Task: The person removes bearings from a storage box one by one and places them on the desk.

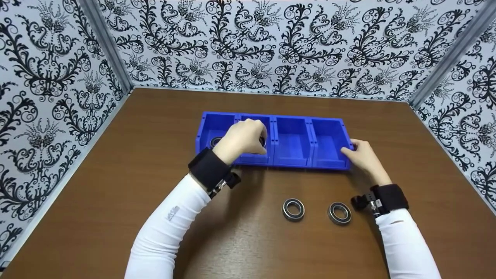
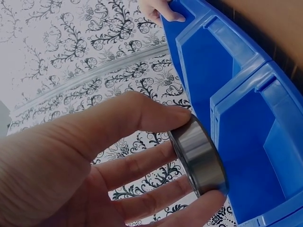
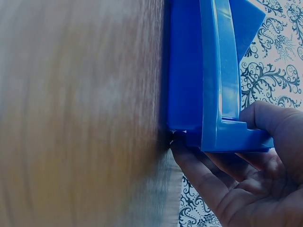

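My left hand [image 1: 244, 137] pinches a ball bearing [image 2: 201, 156] between thumb and fingers, over the second compartment from the left of a blue divided bin [image 1: 292, 162]. In the left wrist view the bearing's smooth steel outer ring faces the camera. Another bearing [image 1: 215, 142] lies in the leftmost compartment, partly hidden by the left hand. At the bin's right end, my right hand [image 1: 362, 157] grips the side wall. The right wrist view shows its thumb over the rim [image 3: 232, 135] and the fingers against the outside and under the edge.
Two more bearings, one [image 1: 293, 209] in front of the bin and another [image 1: 339, 213] farther right, lie flat on the brown wooden table [image 1: 128, 186]. Patterned panels [image 1: 271, 50] with grey metal corner posts [image 1: 106, 42] enclose the back and sides.
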### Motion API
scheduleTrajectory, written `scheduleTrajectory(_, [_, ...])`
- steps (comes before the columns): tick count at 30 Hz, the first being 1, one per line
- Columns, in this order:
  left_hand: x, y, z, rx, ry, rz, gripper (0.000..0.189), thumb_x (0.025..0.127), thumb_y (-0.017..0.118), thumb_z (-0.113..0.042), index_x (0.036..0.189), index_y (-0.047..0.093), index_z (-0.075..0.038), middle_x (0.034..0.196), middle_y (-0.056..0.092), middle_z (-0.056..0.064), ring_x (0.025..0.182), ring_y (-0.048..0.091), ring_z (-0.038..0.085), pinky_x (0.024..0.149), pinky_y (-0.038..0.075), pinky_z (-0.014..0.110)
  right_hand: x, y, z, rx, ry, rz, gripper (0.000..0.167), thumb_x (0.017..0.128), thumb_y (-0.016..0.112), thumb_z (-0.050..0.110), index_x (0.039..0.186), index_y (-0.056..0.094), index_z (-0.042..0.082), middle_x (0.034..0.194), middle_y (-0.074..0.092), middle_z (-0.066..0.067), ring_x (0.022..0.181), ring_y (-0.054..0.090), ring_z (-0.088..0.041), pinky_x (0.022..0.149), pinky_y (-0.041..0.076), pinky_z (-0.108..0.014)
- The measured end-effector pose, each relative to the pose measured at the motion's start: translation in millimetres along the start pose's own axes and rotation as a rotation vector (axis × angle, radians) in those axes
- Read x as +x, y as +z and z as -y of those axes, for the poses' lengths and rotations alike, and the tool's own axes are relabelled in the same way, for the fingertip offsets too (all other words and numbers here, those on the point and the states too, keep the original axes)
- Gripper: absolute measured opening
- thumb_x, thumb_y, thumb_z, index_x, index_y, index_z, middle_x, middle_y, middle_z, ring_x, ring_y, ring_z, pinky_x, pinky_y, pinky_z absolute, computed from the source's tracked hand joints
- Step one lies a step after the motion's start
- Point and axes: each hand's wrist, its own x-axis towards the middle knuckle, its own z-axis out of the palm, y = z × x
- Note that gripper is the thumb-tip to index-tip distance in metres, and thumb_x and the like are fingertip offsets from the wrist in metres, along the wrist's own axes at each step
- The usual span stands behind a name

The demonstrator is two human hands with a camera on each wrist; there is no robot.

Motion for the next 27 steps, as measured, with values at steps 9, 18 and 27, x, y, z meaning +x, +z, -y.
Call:
scheduleTrajectory(9, [-6.4, 4.7, 3.0, 0.000, 0.006, 0.019, 0.025, 0.076, 0.082, -0.020, 0.098, 0.078, -0.008, 0.098, 0.073, 0.006, 0.091, 0.066, 0.025, 0.080, 0.054, 0.043, 0.3, 0.0, -0.6, 0.001, 0.006, 0.009, 0.042, 0.096, 0.056, 0.006, 0.129, 0.055, -0.021, 0.113, 0.065, -0.033, 0.078, 0.060, -0.007, 0.069, 0.047, -0.015])
scheduleTrajectory(18, [-14.8, 8.6, 2.3, -0.004, 0.034, 0.022, 0.019, 0.076, 0.077, -0.014, 0.095, 0.077, -0.009, 0.095, 0.071, 0.004, 0.088, 0.065, 0.025, 0.078, 0.054, 0.043, 0.2, 0.0, -0.9, -0.006, 0.009, 0.007, 0.041, 0.096, 0.056, 0.006, 0.127, 0.057, -0.020, 0.108, 0.067, -0.028, 0.076, 0.060, -0.006, 0.068, 0.047, -0.015])
scheduleTrajectory(27, [-23.6, 12.0, 0.4, -0.024, 0.049, 0.055, 0.025, 0.076, 0.081, -0.015, 0.100, 0.077, -0.010, 0.102, 0.073, 0.006, 0.094, 0.067, 0.027, 0.081, 0.054, 0.044, 1.1, -0.4, -0.7, -0.005, 0.021, 0.014, 0.042, 0.097, 0.055, 0.006, 0.129, 0.056, -0.020, 0.111, 0.066, -0.030, 0.078, 0.060, -0.007, 0.068, 0.047, -0.015])
